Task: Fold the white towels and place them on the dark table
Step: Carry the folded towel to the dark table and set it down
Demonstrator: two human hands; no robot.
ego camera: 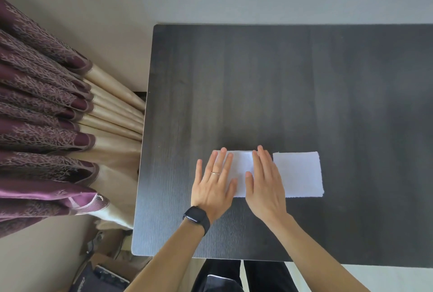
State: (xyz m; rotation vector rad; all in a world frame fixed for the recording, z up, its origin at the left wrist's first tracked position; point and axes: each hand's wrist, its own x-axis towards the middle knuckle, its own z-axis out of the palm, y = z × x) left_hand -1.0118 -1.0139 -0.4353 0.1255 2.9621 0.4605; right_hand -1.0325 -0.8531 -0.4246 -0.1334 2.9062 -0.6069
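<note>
Two folded white towels lie side by side on the dark table (257,80), near its front edge. The left towel (241,170) is pressed flat under both hands. My left hand (214,186), with a ring and a black watch on the wrist, lies with straight fingers over the towel's left part. My right hand (266,184) lies flat over its right part, fingers straight. The right towel (298,174) is a neat square, just right of my right hand and untouched.
Purple and beige curtains (46,116) hang close to the table's left edge. Boxes and dark items (103,273) sit on the floor at the lower left. A pale wall runs behind the table's far edge.
</note>
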